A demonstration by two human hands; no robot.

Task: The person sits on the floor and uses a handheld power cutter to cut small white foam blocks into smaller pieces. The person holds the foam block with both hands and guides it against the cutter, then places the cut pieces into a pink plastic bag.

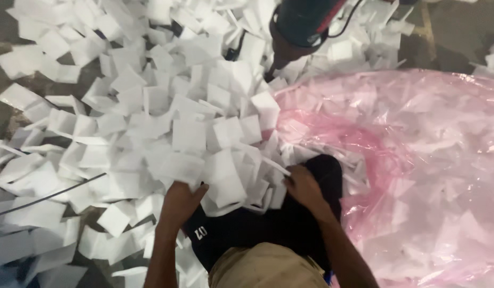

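A big heap of white foam squares point(167, 122) covers the floor in front of me. My left hand point(180, 200) presses against the near side of a bunch of these squares. My right hand point(305, 186) holds the other side of the same bunch point(225, 181), close to the mouth of a large pink transparent plastic bag point(417, 160). The bag lies at the right and has several white squares inside it. My dark-clad leg point(257, 224) lies under the bunch.
A dark round machine with a red stripe and a cable point(300, 26) stands at the top, above the heap. A thin black cable point(44, 194) runs across the squares at the left. Bare grey floor point(455, 37) shows at the upper right.
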